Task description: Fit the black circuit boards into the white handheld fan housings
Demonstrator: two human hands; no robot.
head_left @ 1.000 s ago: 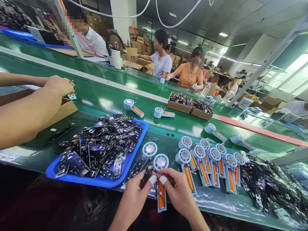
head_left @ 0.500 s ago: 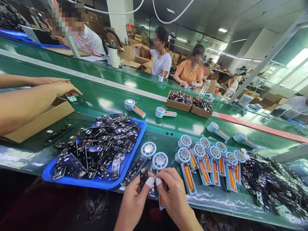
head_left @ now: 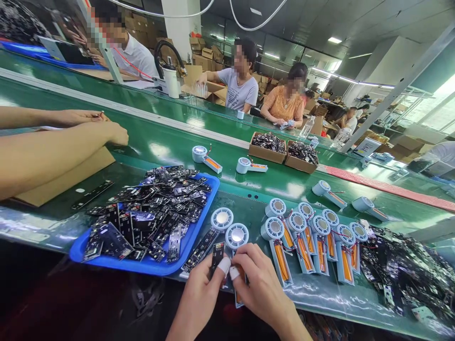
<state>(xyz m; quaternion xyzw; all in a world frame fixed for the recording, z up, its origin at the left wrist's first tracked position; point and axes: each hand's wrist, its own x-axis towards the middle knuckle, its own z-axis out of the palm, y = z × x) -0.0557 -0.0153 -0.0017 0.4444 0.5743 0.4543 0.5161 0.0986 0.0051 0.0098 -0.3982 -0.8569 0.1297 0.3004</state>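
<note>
A small black circuit board [head_left: 218, 258] stands tilted between the thumb and fingers of my left hand [head_left: 197, 289]. My right hand [head_left: 261, 279] is pinched close beside the board; what lies between its fingertips is too small to make out. Both thumbs wear white covers. Just beyond my hands lies a light-blue fan body [head_left: 237, 237] with a round silver centre, its handle partly hidden by my right hand. A second fan body [head_left: 222, 219] sits to its left, with a black circuit board [head_left: 201, 251] over its handle.
A blue tray [head_left: 170, 270] heaped with circuit boards is at left. More fan bodies [head_left: 280, 260] with orange-filled handles stand grouped at right, beside a board pile [head_left: 408, 265]. Others lie on the green belt [head_left: 227, 184]. A co-worker's arms [head_left: 64, 147] reach over a cardboard box [head_left: 71, 177].
The view has shifted slightly. My hands stay together at the board, the right fingers curled a little more. At left, the co-worker's hand has closed and the light-blue piece under it is out of sight.
</note>
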